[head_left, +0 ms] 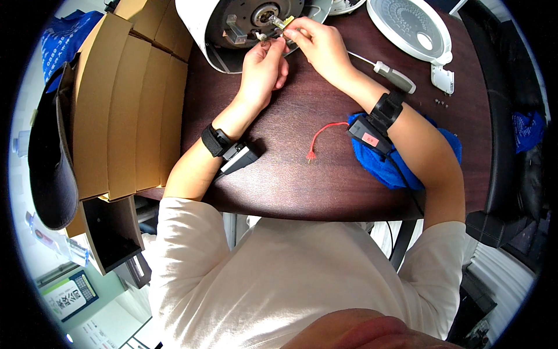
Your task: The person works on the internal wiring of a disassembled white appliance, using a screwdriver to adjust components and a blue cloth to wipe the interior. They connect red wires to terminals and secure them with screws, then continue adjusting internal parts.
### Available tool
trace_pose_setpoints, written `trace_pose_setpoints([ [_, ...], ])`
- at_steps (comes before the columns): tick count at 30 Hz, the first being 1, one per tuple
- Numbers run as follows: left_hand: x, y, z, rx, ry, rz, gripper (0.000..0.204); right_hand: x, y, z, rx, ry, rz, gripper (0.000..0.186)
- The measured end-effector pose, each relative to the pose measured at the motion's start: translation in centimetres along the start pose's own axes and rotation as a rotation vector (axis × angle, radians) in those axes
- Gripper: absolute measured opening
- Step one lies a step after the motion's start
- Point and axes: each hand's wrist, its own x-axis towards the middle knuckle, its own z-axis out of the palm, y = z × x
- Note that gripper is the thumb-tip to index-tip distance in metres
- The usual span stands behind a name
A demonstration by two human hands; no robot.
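A white, round appliance body [194,29], like a rice cooker's, lies on its side at the far edge of the table. Its open end faces me and shows a dark metal interior with a round centre part [265,14]. My left hand [263,71] is at the opening, thumb and fingers pinched near a small white piece [261,36] and thin wiring. Beside it, my right hand [318,45] pinches a small clear and yellow-green part [283,22] close to the centre. Fingers hide much of both small parts.
On the right lie a screwdriver [396,77], several screws [442,103] and a detached white lid [410,29]. A red wire [318,132] and a blue cloth [372,168] are nearer me. Cardboard boxes [119,110] line the left side.
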Motion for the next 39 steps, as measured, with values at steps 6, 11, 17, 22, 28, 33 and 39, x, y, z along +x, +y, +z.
trace_pose_setpoints([
  [6,0.0,-0.2,0.1,0.042,0.082,0.06,0.024,-0.2,-0.1,0.3,-0.027,0.042,-0.079,0.017],
  [11,-0.1,-0.4,0.4,0.1,0.141,0.118,0.024,0.0,-0.3,0.4,-0.01,0.052,-0.062,0.015],
  [17,0.2,-1.0,0.1,0.175,0.21,0.187,0.024,0.1,-0.5,0.3,-0.019,0.046,-0.063,0.015],
  [22,0.1,-0.9,-0.1,0.159,0.162,0.193,0.023,0.1,-0.2,0.6,0.021,0.05,-0.053,0.016],
  [28,-0.1,-0.5,0.0,0.162,0.158,0.204,0.022,0.1,-0.3,0.4,0.0,0.022,-0.026,0.017],
  [33,0.1,-0.7,0.2,0.177,0.194,0.213,0.022,0.2,-0.2,0.4,0.019,0.034,-0.07,0.017],
  [39,0.2,-0.9,0.2,0.139,0.21,0.191,0.021,0.3,-0.1,0.4,0.023,0.041,-0.079,0.018],
])
